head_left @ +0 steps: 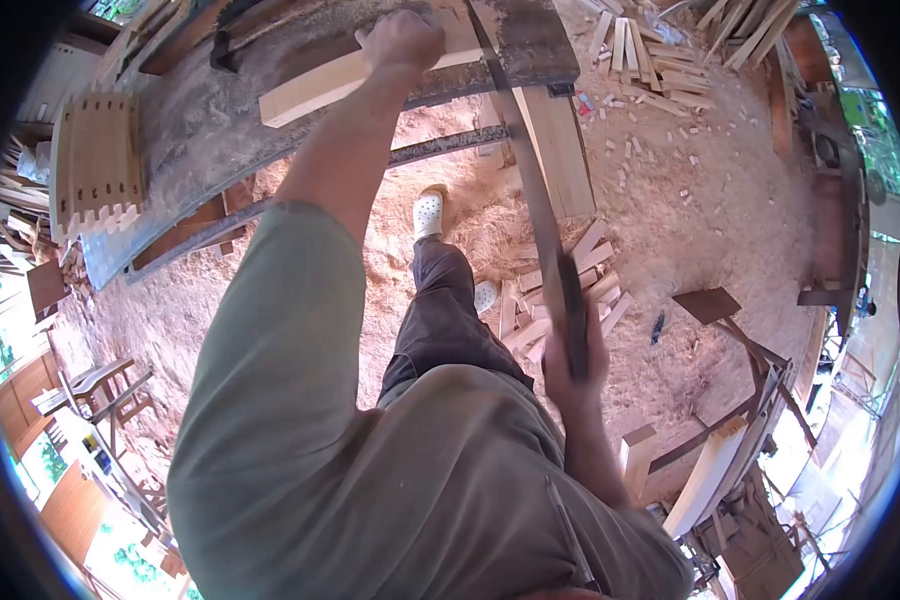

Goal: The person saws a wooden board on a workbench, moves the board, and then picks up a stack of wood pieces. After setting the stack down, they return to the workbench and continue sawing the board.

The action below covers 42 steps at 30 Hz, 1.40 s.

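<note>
Near the top of the head view, my left hand (pixel 405 40) is closed over a pale length of squared timber (pixel 310 90) lying on the dark, worn workbench (pixel 195 135). My right hand (pixel 582 365) grips the dark handle of a handsaw (pixel 535 195), low and to the right of my legs. From there the long blade runs up and slightly left, crossing the timber at the bench, to the right of my left hand. The handle is blurred.
Jointed pale boards (pixel 95 160) stand at the bench's left end. A thick plank (pixel 555 150) lies right of the saw. Offcuts (pixel 530 300) are heaped by my feet on the sawdust-covered floor (pixel 690 230). Thin wood strips (pixel 640 50) pile up at the back right.
</note>
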Each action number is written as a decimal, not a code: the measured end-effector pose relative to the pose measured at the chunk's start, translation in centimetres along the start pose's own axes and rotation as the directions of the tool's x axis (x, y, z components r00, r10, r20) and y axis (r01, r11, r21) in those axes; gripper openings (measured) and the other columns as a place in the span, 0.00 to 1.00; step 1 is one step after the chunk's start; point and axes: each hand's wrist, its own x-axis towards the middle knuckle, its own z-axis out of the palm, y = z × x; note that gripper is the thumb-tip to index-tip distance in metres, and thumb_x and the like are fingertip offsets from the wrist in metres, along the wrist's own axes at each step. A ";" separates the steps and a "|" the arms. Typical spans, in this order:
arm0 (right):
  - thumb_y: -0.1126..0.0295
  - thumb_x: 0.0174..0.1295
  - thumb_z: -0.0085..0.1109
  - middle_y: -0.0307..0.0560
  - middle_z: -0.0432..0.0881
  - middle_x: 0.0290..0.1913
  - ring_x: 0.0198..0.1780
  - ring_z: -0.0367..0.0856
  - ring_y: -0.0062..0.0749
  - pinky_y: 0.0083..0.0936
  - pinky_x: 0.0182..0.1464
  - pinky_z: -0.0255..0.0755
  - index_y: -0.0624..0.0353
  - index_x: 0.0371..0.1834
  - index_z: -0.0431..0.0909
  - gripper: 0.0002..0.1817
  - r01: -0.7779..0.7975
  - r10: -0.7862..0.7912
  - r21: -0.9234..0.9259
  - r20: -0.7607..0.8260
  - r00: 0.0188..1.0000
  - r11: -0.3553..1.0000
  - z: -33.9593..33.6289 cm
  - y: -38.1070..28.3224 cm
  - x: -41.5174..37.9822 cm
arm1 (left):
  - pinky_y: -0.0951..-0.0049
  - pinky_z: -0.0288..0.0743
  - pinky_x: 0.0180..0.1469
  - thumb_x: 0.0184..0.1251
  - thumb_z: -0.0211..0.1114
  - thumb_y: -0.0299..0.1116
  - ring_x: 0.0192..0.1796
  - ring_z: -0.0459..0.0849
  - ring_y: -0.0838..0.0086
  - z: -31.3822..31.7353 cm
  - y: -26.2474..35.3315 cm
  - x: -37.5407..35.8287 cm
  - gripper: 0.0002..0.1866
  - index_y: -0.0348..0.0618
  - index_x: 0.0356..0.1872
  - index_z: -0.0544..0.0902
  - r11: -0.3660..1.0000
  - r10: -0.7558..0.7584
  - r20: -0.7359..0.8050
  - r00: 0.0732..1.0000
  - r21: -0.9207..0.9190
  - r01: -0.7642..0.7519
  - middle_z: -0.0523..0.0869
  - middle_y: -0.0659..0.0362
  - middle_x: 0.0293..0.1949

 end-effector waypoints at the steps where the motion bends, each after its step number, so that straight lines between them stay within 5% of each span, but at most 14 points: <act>1: 0.74 0.65 0.60 0.58 0.83 0.50 0.44 0.85 0.33 0.26 0.45 0.78 0.70 0.74 0.60 0.34 0.001 -0.001 0.010 -0.018 1.000 1.000 1.7 0.5 4.3 | 0.45 0.52 0.75 0.70 0.43 0.50 0.64 0.80 0.53 -0.4 0.4 -0.1 0.29 0.41 0.53 0.85 1.000 0.007 -0.017 1.000 0.018 -0.006 0.85 0.45 0.57; 6: 0.68 0.69 0.57 0.54 0.84 0.41 0.38 0.84 0.35 0.30 0.42 0.77 0.65 0.72 0.64 0.29 0.069 -0.070 0.059 0.019 0.997 0.996 6.9 -3.2 17.9 | 0.45 0.54 0.74 0.71 0.43 0.50 0.63 0.81 0.55 -0.1 0.1 0.0 0.29 0.42 0.54 0.86 1.000 0.028 -0.085 0.996 0.000 -0.029 0.86 0.46 0.55; 11: 0.74 0.65 0.58 0.59 0.85 0.49 0.47 0.87 0.35 0.29 0.47 0.79 0.68 0.72 0.62 0.32 0.077 -0.078 -0.022 -0.041 0.996 0.997 2.0 0.3 3.2 | 0.46 0.55 0.73 0.69 0.46 0.49 0.62 0.82 0.55 0.9 -0.7 0.7 0.26 0.43 0.50 0.87 0.999 0.038 -0.054 0.998 0.020 -0.037 0.87 0.46 0.54; 14: 0.77 0.64 0.55 0.61 0.84 0.52 0.49 0.87 0.34 0.28 0.48 0.79 0.71 0.73 0.59 0.33 -0.138 0.140 -0.066 0.035 0.990 0.988 -2.3 -0.9 -5.9 | 0.47 0.56 0.72 0.68 0.47 0.48 0.59 0.84 0.54 0.5 -0.6 0.3 0.26 0.42 0.47 0.88 0.998 0.067 -0.048 0.997 0.015 -0.066 0.88 0.46 0.52; 18: 0.74 0.66 0.58 0.59 0.85 0.46 0.44 0.87 0.33 0.28 0.44 0.79 0.68 0.73 0.61 0.32 0.124 -0.126 -0.051 -0.033 0.991 0.991 1.5 1.0 4.3 | 0.47 0.58 0.71 0.67 0.47 0.47 0.56 0.85 0.52 0.7 -0.3 0.7 0.26 0.41 0.46 0.88 0.999 0.047 -0.063 0.997 0.007 -0.046 0.88 0.46 0.50; 24: 0.70 0.68 0.59 0.54 0.83 0.39 0.34 0.82 0.31 0.28 0.38 0.75 0.67 0.70 0.65 0.29 0.075 -0.075 0.034 -0.005 0.997 0.997 7.3 -3.4 19.1 | 0.47 0.58 0.72 0.67 0.47 0.47 0.59 0.84 0.52 0.1 -0.1 0.4 0.25 0.41 0.46 0.88 0.999 0.015 -0.037 0.999 0.034 -0.014 0.88 0.46 0.51; 26: 0.71 0.66 0.60 0.52 0.84 0.43 0.37 0.83 0.30 0.28 0.40 0.76 0.67 0.71 0.65 0.30 0.201 -0.197 0.077 -0.050 0.979 0.977 5.9 -0.1 14.1 | 0.48 0.57 0.73 0.68 0.46 0.47 0.60 0.83 0.52 0.7 -0.4 0.6 0.26 0.41 0.47 0.88 0.999 0.045 -0.072 0.996 0.003 -0.045 0.87 0.45 0.52; 28: 0.72 0.65 0.62 0.52 0.85 0.46 0.41 0.84 0.30 0.26 0.44 0.78 0.68 0.73 0.62 0.33 -0.063 0.063 -0.012 -0.011 0.998 0.998 2.6 0.5 5.3 | 0.47 0.56 0.73 0.69 0.45 0.47 0.60 0.83 0.52 0.4 0.0 0.1 0.27 0.40 0.47 0.88 0.999 0.035 -0.064 0.997 0.006 -0.035 0.87 0.44 0.53; 33: 0.77 0.63 0.58 0.63 0.79 0.60 0.56 0.84 0.41 0.32 0.55 0.78 0.73 0.73 0.59 0.34 -0.167 0.166 0.020 0.022 0.986 0.986 -2.6 -0.6 -5.7 | 0.47 0.56 0.73 0.71 0.43 0.48 0.61 0.82 0.52 -0.6 0.2 -0.4 0.28 0.40 0.49 0.87 0.997 0.054 0.047 0.997 0.043 -0.056 0.86 0.43 0.54; 35: 0.76 0.64 0.57 0.62 0.79 0.60 0.56 0.84 0.39 0.30 0.55 0.77 0.74 0.72 0.60 0.33 -0.034 0.034 -0.006 -0.020 0.999 0.999 0.1 0.9 1.7 | 0.47 0.56 0.73 0.70 0.45 0.47 0.60 0.82 0.52 -0.2 0.4 -0.2 0.26 0.41 0.48 0.87 1.000 0.025 -0.010 1.000 0.002 -0.025 0.87 0.44 0.54; 37: 0.72 0.68 0.58 0.54 0.84 0.47 0.45 0.82 0.28 0.28 0.47 0.77 0.64 0.72 0.66 0.29 -0.180 0.179 0.016 0.011 0.984 0.984 4.1 -2.3 12.6 | 0.44 0.62 0.67 0.72 0.44 0.46 0.55 0.84 0.50 -0.2 0.3 -0.6 0.24 0.44 0.45 0.87 0.996 0.084 -0.082 0.993 -0.012 -0.085 0.88 0.45 0.49; 38: 0.70 0.68 0.58 0.50 0.83 0.40 0.38 0.79 0.23 0.26 0.41 0.75 0.61 0.72 0.66 0.29 0.073 -0.072 0.036 -0.019 0.997 0.997 6.1 -2.3 16.9 | 0.41 0.68 0.62 0.74 0.43 0.44 0.50 0.86 0.47 -0.4 0.4 -0.5 0.23 0.46 0.43 0.87 0.988 0.146 -0.163 0.976 -0.021 -0.151 0.89 0.45 0.44; 39: 0.70 0.68 0.58 0.49 0.83 0.41 0.38 0.79 0.23 0.25 0.40 0.75 0.62 0.72 0.66 0.29 0.048 -0.049 0.036 0.015 0.999 0.998 6.9 -3.2 19.8 | 0.41 0.68 0.62 0.74 0.43 0.44 0.50 0.86 0.47 -0.4 0.3 -0.1 0.23 0.46 0.43 0.87 0.988 0.146 -0.174 0.974 -0.020 -0.151 0.89 0.45 0.44; 42: 0.70 0.68 0.58 0.49 0.83 0.41 0.37 0.79 0.22 0.24 0.40 0.75 0.63 0.72 0.65 0.30 0.062 -0.063 0.045 0.017 0.998 0.997 6.7 -3.5 18.9 | 0.41 0.70 0.60 0.74 0.42 0.43 0.49 0.87 0.47 0.3 0.0 0.2 0.22 0.46 0.42 0.85 0.992 0.112 -0.194 0.975 -0.036 -0.121 0.89 0.45 0.44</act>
